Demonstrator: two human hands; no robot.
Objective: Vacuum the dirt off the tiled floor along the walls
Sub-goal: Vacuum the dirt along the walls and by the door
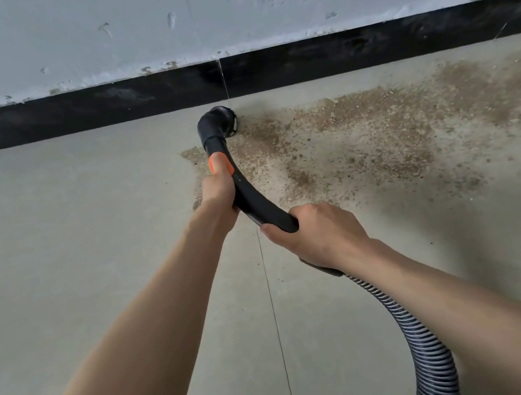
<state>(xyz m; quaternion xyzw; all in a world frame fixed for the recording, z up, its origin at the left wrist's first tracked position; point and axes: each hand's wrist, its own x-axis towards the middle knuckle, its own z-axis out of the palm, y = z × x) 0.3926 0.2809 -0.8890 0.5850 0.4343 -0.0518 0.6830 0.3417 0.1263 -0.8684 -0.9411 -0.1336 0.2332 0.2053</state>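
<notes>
A person holds a black curved vacuum wand (254, 198) with both hands over a tiled floor (83, 228). The left hand (218, 192) is wrapped around the wand just below an orange collar (220, 166), with the thumb lying up along the orange part. The right hand (319, 235) grips the lower end of the wand, fingers curled over it, near where the ribbed hose (419, 336) joins. The hose runs from under the right wrist down toward the bottom edge of the view.

The nozzle (221, 122) at the wand's far end bends to the right and sits on the floor just beside the black skirting (96, 106), close to a vertical joint in the skirting. Whether it touches the skirting cannot be told.

The dirt (363, 137), a brown, grainy patch, spreads over the floor to the right of the nozzle and along the skirting toward the right edge of the view. Its left edge lies under the wand and reaches just past it. Left of the wand the floor shows only a few specks.

Above the skirting stands a pale wall (219, 13) with scuffs and chipped grey patches. A grout line (272, 299) runs down the floor between the two forearms.
</notes>
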